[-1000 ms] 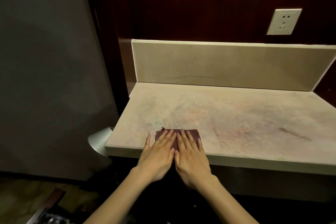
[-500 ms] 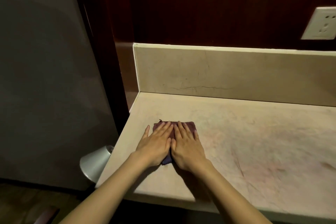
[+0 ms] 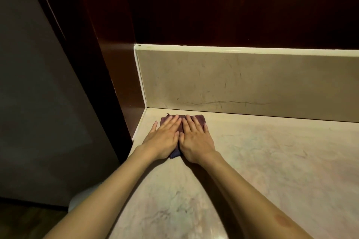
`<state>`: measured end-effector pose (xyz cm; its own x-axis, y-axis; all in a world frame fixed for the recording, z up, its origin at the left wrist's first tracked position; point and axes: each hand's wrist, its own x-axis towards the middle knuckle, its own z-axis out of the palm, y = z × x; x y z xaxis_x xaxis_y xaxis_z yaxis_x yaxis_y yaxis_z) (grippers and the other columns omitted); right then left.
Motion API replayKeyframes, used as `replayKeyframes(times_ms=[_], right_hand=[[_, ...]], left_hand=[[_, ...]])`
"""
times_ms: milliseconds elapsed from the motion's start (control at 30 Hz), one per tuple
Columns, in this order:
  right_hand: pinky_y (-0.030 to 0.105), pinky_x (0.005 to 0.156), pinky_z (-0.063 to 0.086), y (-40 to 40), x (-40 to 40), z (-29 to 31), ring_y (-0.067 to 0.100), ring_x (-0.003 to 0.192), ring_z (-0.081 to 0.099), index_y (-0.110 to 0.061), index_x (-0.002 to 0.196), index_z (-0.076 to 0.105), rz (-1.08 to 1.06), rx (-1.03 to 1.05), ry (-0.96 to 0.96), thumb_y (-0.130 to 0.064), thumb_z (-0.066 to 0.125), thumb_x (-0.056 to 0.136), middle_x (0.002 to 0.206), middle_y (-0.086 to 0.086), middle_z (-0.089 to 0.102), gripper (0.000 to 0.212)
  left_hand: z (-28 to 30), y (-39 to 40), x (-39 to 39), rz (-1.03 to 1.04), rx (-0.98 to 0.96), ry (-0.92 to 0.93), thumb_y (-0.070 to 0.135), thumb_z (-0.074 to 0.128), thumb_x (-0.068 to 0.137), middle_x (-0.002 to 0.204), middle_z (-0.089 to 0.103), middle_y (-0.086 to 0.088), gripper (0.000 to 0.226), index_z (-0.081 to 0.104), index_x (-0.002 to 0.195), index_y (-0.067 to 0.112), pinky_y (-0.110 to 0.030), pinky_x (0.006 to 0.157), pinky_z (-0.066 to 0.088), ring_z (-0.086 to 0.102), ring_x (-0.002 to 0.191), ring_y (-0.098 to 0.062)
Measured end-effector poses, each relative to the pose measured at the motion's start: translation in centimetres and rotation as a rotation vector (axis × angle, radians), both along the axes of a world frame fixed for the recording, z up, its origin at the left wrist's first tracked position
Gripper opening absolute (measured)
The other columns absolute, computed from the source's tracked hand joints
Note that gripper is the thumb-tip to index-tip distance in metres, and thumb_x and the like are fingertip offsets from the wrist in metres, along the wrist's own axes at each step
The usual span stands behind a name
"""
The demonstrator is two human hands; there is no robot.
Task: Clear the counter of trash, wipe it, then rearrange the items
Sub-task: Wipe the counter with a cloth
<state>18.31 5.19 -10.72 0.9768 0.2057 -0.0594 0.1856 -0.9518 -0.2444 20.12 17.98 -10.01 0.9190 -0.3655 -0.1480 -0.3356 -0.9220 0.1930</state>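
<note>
- Pressing flat on a small cloth (image 3: 200,118), the left hand (image 3: 165,137) and right hand (image 3: 196,138) lie side by side in the head view, fingers straight and together, index fingers touching.
- Dull purple and rectangular, the cloth looks soft and napped (one frayed corner pokes out at about 10 o'clock of the hands); a bluish fold shows between the wrists.
- It lies on the counter (image 3: 272,170) near the left rear corner, its far edge just short of the backsplash (image 3: 242,83).
- Smooth beige stone with faint pink and grey veining makes up the counter; the backsplash is a matching upright slab with thin dark hairline cracks and a pale rounded top edge.
- Glossy dark red-brown wood panelling (image 3: 213,6) rises behind it, at 12 o'clock.
- A plain grey wall (image 3: 38,103) fills the 9 o'clock side.
- Compared with a second ago, hands and cloth have slid from the counter's front edge to its back, and the wall socket has left the view.
</note>
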Motion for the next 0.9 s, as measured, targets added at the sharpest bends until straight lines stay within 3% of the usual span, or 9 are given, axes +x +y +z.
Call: replayKeyframes(times_ms=[467, 900], right_hand=[[0.04, 0.119, -0.001, -0.8, 2.8, 0.4, 0.017, 0.149, -0.004, -0.012, 0.154, 0.004, 0.103, -0.002, 0.028, -0.035, 0.018, 0.104, 0.162, 0.003, -0.003, 0.056], [0.04, 0.119, -0.001, 0.9, -7.9, 0.2, 0.017, 0.149, -0.007, -0.012, 0.153, 0.001, 0.131, 0.004, 0.017, -0.036, 0.017, 0.103, 0.162, 0.004, -0.004, 0.058]], left_hand=[[0.2, 0.8, 2.2, -0.003, 0.008, 0.012, 0.031, 0.015, 0.104, 0.161, -0.005, 0.006, 0.051, 0.003, 0.153, 0.02, -0.043, 0.119, -0.001, -0.006, 0.148, -0.01], [0.2, 3.0, -8.2, -0.02, -0.015, 0.007, 0.031, 0.016, 0.104, 0.161, -0.006, 0.008, 0.052, 0.001, 0.153, 0.023, -0.044, 0.119, -0.006, -0.009, 0.147, -0.007]])
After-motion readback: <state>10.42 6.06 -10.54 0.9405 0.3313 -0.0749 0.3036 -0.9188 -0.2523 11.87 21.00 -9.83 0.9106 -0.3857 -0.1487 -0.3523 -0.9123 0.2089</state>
